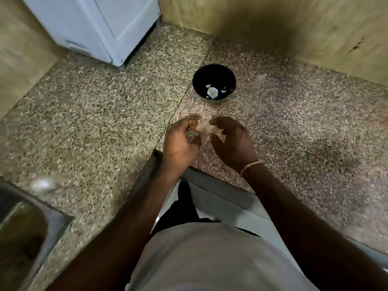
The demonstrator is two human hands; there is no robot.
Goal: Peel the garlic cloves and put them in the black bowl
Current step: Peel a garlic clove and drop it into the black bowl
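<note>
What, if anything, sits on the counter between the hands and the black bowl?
Nothing visible: only bare speckled counter lies between the left hand, the right hand and the black bowl beyond them.

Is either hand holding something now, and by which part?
Left hand has curled fingers, but blur hides what they hold. Right hand is open and holds nothing.

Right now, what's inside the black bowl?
A few white pieces lie in the bowl, the largest near its front. The front wall hides part of the bottom.
</note>
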